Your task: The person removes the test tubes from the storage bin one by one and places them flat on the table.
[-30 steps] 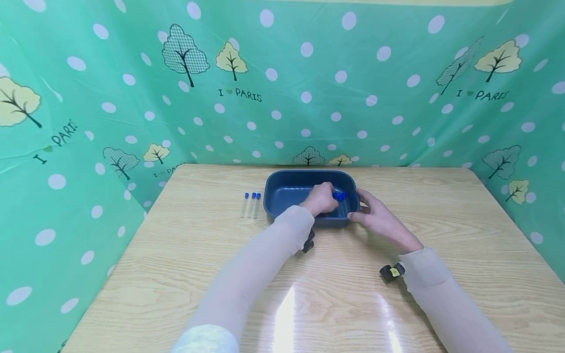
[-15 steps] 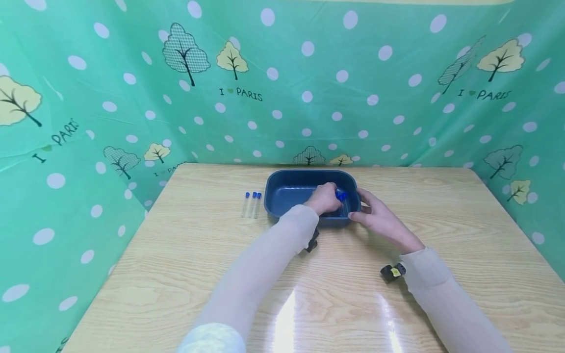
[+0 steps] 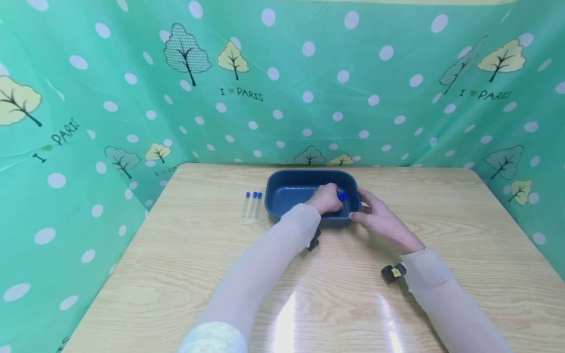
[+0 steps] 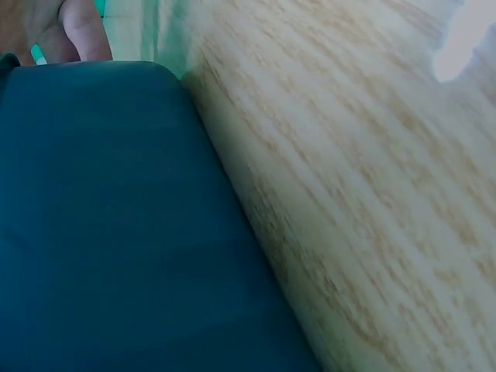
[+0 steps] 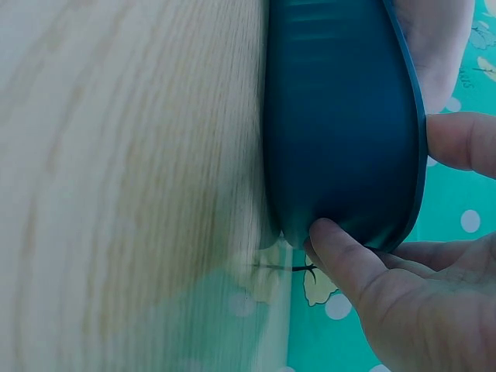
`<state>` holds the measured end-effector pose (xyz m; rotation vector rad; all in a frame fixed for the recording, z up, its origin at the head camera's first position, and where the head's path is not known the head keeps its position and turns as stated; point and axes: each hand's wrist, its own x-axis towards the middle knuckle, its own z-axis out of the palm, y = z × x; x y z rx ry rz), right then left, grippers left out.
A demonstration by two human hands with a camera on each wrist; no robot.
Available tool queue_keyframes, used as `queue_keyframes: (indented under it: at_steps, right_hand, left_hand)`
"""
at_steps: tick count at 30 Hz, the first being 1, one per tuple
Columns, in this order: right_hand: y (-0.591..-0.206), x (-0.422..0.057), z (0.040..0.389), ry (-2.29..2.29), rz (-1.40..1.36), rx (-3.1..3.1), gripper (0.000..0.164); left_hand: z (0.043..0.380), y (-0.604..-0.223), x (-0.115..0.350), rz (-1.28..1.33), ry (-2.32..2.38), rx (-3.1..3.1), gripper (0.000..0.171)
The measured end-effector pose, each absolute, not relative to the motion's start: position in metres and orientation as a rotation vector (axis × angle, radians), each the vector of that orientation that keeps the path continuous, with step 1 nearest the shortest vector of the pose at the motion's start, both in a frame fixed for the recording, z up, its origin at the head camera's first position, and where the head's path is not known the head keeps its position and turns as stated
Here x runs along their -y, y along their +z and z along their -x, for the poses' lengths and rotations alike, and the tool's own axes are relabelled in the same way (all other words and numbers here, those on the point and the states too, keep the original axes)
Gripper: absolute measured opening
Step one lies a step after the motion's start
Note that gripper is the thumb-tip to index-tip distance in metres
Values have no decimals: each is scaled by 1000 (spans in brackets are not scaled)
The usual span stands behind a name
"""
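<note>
A dark blue rectangular plastic basin [image 3: 275, 196] stands toward the back of the table. My left hand [image 3: 326, 198] reaches down inside it, fingers bent down beside the blue-capped test tubes [image 3: 343, 196] at the basin's right end. Its fingertips are hidden behind the hand, and I cannot tell whether they pinch a tube. My right hand [image 3: 375, 215] grips the basin's right front corner; in the right wrist view its thumb and fingers [image 5: 341, 256] spread over the rim and outer wall. In the left wrist view the basin's outer wall [image 4: 116, 209] fills the left side.
Several capped glass test tubes [image 3: 251, 206] lie side by side on the wooden table [image 3: 198, 245], left of the basin. A green polka-dot curtain [image 3: 247, 117] hangs behind the table and along its sides. Black wrist cameras [image 3: 393, 272] sit on both wrists.
My left hand has shifted slightly to the right inside the basin, and now covers more of the blue caps there. The right hand stays in place on the corner.
</note>
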<state>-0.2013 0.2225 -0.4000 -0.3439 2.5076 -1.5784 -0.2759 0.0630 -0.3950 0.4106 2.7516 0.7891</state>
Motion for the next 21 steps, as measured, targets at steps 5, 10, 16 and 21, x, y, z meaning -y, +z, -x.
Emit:
queue_keyframes:
  at_steps: [5,10,16,21]
  right_hand:
    - [-400,-223,201,-1585,348,-2504,76]
    - [-400,-224,201,-1593,355,-2499,77]
    - [-402,-225,202,-1597,346,-2490,77]
    - [-402,-226,203,-1601,347,-2482,78]
  left_hand:
    - [276,-396,-63,-402,760,-2775,36]
    - [276,-395,-63,-399,771,-2777,33]
    - [275,-394,-62,-388,790,-2768,31]
    - [275,-394,-62,-397,789,-2766,29]
